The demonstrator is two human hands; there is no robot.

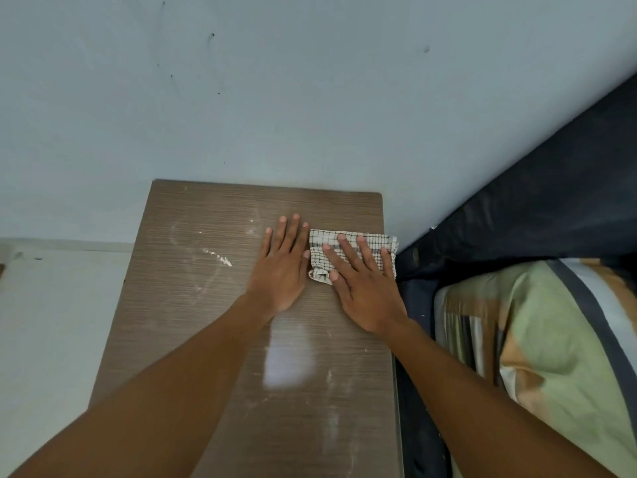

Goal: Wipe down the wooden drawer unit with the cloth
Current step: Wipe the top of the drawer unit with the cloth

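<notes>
Flat on dusty wood-grain drawer unit [213, 305]: right hand [365, 288], fingers spread, pressing folded checked cloth [351, 251]; left hand [281, 267] open, palm down, just beside.

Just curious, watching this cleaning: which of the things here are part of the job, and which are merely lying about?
Part of the job: checked cloth under the right hand; left hand flat on the dusty wooden drawer unit top.

Lying about: striped pillow; dark mattress; wall.
</notes>
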